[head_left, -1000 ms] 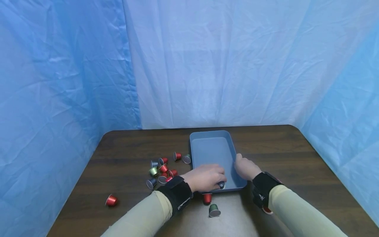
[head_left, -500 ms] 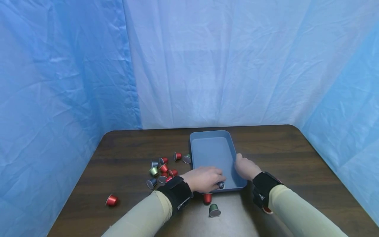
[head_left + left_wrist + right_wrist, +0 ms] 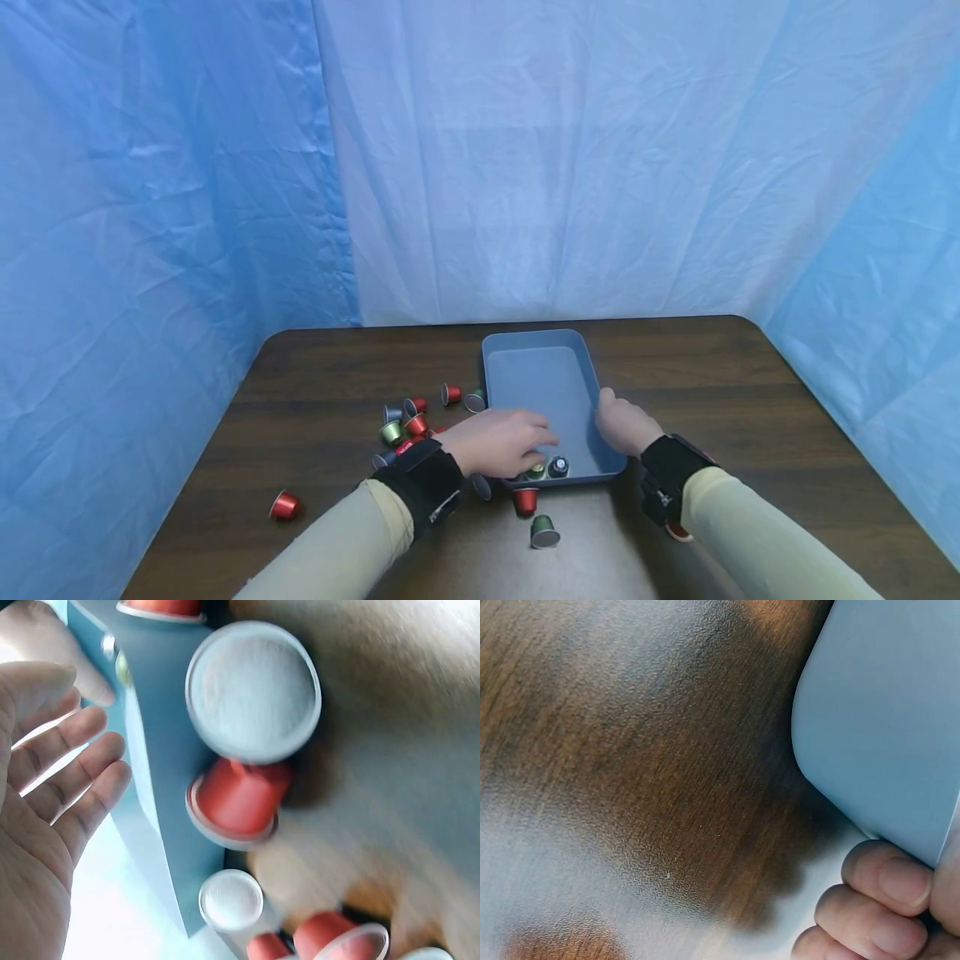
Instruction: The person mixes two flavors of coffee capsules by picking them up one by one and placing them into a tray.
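Note:
Coffee capsules lie in and around a shallow blue-grey tray (image 3: 540, 340). My left hand (image 3: 498, 442) is over the tray's near left part. In the left wrist view its fingers (image 3: 71, 784) are spread and hold nothing. Just beyond its fingertips, inside the tray's near end, stand a dark capsule (image 3: 557, 467) and a green capsule (image 3: 535, 471), the latter partly hidden by the hand. My right hand (image 3: 628, 425) grips the tray's right side. In the right wrist view its curled fingers (image 3: 874, 919) lie against the tray's outer wall (image 3: 877, 742).
Left of the tray lies a cluster of red, blue and green capsules, among them a light green capsule (image 3: 391, 432). A lone red capsule (image 3: 285, 505) sits far left. In front are a red capsule (image 3: 526, 501) and a dark green capsule (image 3: 544, 532). Another capsule (image 3: 678, 532) shows beneath the right wrist.
My left hand has let go of the dark capsule in the tray and drawn back left, its fingers opening and uncovering the green capsule beside it. The right hand stays on the tray.

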Motion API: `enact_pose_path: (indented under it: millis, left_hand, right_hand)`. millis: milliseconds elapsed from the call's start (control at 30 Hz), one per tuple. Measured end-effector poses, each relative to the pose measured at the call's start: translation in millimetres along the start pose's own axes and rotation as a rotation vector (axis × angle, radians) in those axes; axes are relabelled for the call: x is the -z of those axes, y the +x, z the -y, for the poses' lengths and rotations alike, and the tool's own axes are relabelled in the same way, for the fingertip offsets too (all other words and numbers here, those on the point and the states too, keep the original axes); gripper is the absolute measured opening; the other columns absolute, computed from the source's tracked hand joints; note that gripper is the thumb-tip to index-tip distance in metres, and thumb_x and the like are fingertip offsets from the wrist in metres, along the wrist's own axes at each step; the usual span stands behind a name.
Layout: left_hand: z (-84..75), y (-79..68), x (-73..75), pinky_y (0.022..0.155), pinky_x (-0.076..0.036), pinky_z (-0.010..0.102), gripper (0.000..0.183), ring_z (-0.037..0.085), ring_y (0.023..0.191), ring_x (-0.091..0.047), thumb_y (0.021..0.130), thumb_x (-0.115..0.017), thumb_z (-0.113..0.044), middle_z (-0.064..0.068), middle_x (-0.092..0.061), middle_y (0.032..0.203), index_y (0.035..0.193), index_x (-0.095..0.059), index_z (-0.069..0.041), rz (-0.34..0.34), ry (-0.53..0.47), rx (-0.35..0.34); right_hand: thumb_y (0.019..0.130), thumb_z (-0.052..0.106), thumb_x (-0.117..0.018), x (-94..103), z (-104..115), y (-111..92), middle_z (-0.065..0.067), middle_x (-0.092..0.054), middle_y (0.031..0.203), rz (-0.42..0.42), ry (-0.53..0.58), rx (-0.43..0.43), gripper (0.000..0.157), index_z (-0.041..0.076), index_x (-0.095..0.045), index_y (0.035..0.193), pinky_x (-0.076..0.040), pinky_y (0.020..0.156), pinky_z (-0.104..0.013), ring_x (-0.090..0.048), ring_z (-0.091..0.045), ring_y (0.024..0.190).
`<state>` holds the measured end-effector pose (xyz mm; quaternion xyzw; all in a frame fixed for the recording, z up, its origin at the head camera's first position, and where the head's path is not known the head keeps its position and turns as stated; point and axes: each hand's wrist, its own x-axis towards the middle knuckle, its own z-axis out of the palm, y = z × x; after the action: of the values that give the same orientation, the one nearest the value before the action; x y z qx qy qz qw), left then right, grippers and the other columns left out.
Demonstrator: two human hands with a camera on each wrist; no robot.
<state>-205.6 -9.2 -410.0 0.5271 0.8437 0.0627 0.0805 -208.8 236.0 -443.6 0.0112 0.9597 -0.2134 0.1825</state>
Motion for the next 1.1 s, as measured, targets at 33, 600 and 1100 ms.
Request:
enact_pose_path:
  millis: [33,600,1100]
  left_hand:
    - [0.9,-2.6,2.3,0.087,-0.052,0.019,0.035,0.004,0.101,-0.063,0.099,-0.068,-0.024,-0.005,-0.068,0.117,0.134,-0.068,-0.019,-0.006,0.003,0.005]
    - [21.2,-46.4,31.7,0.096,-0.054,0.030,0.037,0.012,0.112,-0.062,0.097,-0.071,-0.024,-0.002,-0.067,0.123,0.133,-0.069,-0.018,-0.075,0.001,0.175]
    - [58.8,-109.6,31.2,0.090,-0.057,0.037,0.032,0.015,0.100,-0.062,0.093,-0.077,-0.024,0.001,-0.069,0.112,0.124,-0.073,-0.015,-0.128,0.005,0.356]
  right_hand:
    - [0.109,0.017,-0.026,0.0,-0.4,0.0,-0.019,-0.060,0.100,0.003,0.011,-0.009,0.029,-0.005,-0.041,0.119,-0.049,0.077,-0.047,-0.059,-0.031,0.090]
    - [0.109,0.017,-0.027,-0.8,-0.9,0.3,-0.022,-0.059,0.105,0.011,0.024,-0.033,0.028,-0.005,-0.040,0.120,-0.048,0.081,-0.049,-0.059,-0.033,0.095]
    - [0.109,0.020,-0.023,-0.7,-0.4,0.1,-0.024,-0.060,0.109,0.004,0.045,-0.031,0.031,-0.004,-0.041,0.119,-0.049,0.084,-0.050,-0.060,-0.034,0.099]
